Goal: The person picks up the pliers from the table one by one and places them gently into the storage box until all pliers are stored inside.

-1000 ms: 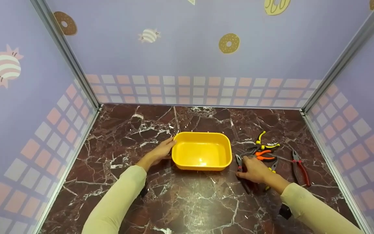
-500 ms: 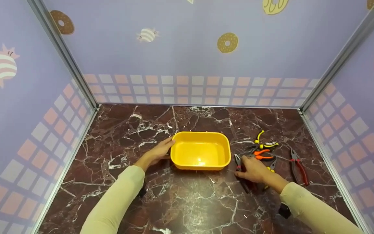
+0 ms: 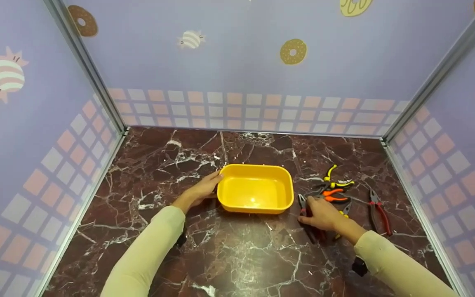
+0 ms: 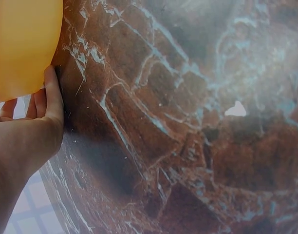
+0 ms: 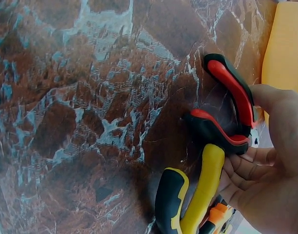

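Note:
A yellow rectangular bin [image 3: 255, 209] stands mid-table with its top facing up. My left hand [image 3: 201, 190] touches its left wall, fingertips at the rim; in the left wrist view the fingers [image 4: 52, 95] lie fairly straight against the bin. To the bin's right, my right hand [image 3: 323, 214] pinches combination pliers with red-and-black handles [image 5: 239, 100], thumb on one handle and fingers at the other. Their metal head [image 3: 302, 201] points away from me, beside the bin. Yellow-and-black-handled pliers [image 5: 207, 180] lie right beside that hand, partly hidden under it in the head view.
Behind the right hand lie orange-handled pliers [image 3: 335, 195] and another yellow-handled pair [image 3: 336, 184]. Long-nose pliers with red-and-black handles [image 3: 379, 212] lie farther right. The dark marbled tabletop [image 3: 237, 255] is bounded by patterned panels [image 3: 237, 62] at the back and both sides.
The head view shifts slightly. Both hands, the bin and the pliers keep the same places relative to one another.

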Demonstrator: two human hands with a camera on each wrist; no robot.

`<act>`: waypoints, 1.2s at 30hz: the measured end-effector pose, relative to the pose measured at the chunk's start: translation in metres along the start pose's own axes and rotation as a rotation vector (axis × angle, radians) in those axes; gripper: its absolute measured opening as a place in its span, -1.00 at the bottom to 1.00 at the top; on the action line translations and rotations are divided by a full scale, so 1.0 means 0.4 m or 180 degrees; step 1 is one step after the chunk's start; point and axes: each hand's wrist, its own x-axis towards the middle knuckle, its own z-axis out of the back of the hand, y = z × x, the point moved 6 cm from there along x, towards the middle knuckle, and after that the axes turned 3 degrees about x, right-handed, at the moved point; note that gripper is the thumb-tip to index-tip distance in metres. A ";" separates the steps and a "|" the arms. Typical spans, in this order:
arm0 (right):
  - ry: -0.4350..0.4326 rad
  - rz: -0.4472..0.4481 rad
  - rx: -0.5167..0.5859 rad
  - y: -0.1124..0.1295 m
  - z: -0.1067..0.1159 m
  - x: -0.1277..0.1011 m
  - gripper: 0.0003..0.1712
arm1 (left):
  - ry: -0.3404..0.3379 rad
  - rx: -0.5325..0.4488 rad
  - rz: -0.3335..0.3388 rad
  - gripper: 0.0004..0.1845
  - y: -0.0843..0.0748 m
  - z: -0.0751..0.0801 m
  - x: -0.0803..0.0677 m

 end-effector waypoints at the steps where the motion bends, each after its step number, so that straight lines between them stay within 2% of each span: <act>1: -0.0007 0.0020 -0.0004 0.000 0.001 0.001 -0.51 | -0.0013 0.0002 0.0007 -0.33 0.000 0.001 0.001; 11: -0.0027 0.0043 0.0021 -0.001 0.003 0.002 -0.50 | -0.0047 0.0015 -0.0025 -0.34 -0.011 0.000 0.003; 15: 0.0023 0.0022 0.0005 -0.001 0.000 -0.002 -0.49 | 0.0008 0.0003 -0.0022 -0.34 -0.013 -0.006 0.002; 26: 0.0029 0.0070 0.0016 0.004 0.002 -0.002 -0.47 | -0.0004 -0.0052 -0.0003 -0.35 0.000 -0.005 -0.001; 36: 0.0054 0.0058 0.0036 -0.008 0.004 0.001 -0.44 | -0.0013 -0.0058 -0.0015 -0.33 -0.008 -0.005 0.001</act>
